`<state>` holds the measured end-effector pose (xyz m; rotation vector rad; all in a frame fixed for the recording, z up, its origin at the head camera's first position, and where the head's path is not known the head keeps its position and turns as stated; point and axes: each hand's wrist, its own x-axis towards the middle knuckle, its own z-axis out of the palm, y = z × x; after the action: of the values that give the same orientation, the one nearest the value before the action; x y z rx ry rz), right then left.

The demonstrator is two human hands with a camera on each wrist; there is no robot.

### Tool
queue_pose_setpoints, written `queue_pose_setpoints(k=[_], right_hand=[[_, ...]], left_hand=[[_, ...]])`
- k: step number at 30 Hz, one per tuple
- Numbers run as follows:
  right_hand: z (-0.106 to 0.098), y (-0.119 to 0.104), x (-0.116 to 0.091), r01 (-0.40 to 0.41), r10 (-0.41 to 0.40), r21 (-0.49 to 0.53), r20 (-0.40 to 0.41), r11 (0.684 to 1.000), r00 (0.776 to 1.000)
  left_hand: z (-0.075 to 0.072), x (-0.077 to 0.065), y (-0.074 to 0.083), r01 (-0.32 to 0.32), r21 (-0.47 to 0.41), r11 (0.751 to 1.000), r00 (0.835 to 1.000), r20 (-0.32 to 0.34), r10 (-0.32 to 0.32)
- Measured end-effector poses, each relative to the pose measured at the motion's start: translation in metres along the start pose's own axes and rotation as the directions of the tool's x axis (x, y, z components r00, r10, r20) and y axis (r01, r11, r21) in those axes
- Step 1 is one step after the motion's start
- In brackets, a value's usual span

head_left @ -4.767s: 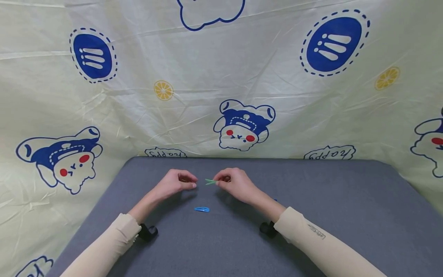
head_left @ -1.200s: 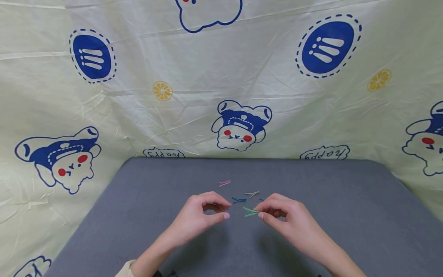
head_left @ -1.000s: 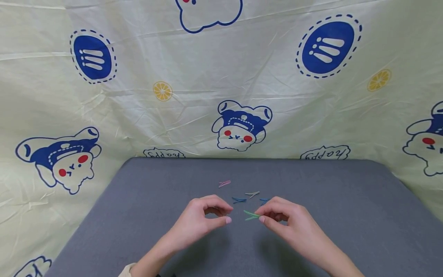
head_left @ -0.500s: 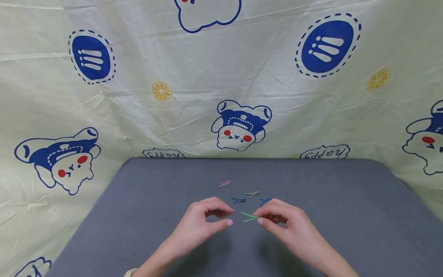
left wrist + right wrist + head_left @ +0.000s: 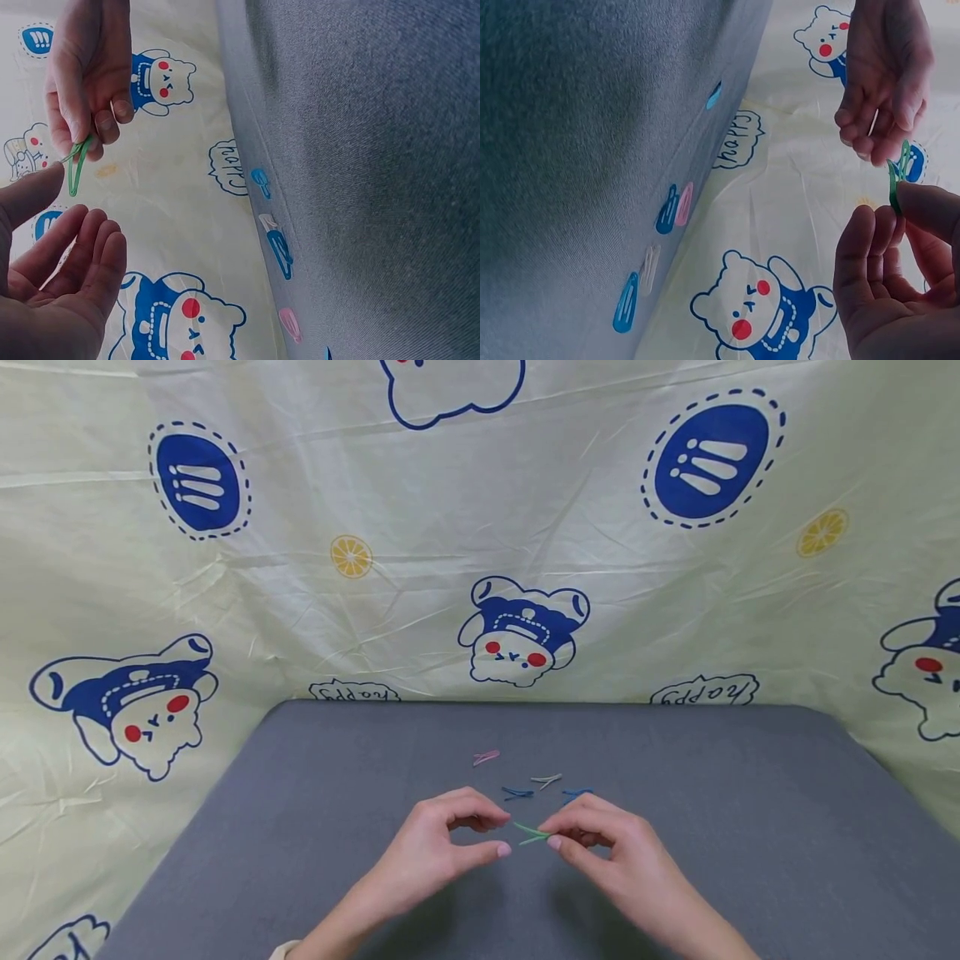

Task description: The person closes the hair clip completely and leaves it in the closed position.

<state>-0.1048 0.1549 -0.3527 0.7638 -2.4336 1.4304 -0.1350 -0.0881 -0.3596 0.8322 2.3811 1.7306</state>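
My right hand (image 5: 622,856) pinches a green snap hair clip (image 5: 531,830) between thumb and fingers above the table. The clip is sprung open in a V, its free ends pointing left. My left hand (image 5: 442,839) is held opposite, thumb and fingers apart, with the clip's tips right at its fingertips. In the left wrist view the green clip (image 5: 77,172) reaches into the space between the left thumb and fingers. Behind the hands lie a pink clip (image 5: 486,757), a beige clip (image 5: 547,780), a dark blue clip (image 5: 517,793) and a blue clip (image 5: 576,792), partly hidden by the right fingers.
A grey cloth-covered table (image 5: 337,760) lies under the hands. Apart from the other clips, a light blue clip (image 5: 714,96) shows in the right wrist view. A pale printed curtain (image 5: 420,627) hangs behind the table's far edge.
Both hands have come nearer and rightward since the oldest frame, uncovering the clips behind. Over the last second my right hand has brought the green clip left, closer to my left fingertips.
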Motion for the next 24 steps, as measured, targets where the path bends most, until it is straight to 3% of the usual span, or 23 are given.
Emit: queue_pose_setpoints(k=[4,12,16,24], right_hand=[[0.004,0.0,0.0,0.004,-0.004,0.0,0.009,1.0,1.0],[0.008,-0.001,-0.002,-0.043,0.043,-0.001,0.038,0.999,0.998],[0.01,-0.001,-0.003,-0.052,0.052,-0.001,0.034,0.999,0.998],[0.017,0.0,-0.004,0.015,-0.015,-0.013,-0.024,1.0,1.0]], left_hand=[[0.002,0.0,-0.001,-0.018,0.01,1.0,1.0,0.014,0.018],[0.006,-0.002,-0.004,-0.113,0.052,0.992,0.993,0.036,0.111],[0.008,-0.001,-0.005,-0.125,0.054,0.991,0.992,0.02,0.124],[0.009,-0.001,-0.006,-0.152,0.06,0.987,0.988,-0.008,0.152]])
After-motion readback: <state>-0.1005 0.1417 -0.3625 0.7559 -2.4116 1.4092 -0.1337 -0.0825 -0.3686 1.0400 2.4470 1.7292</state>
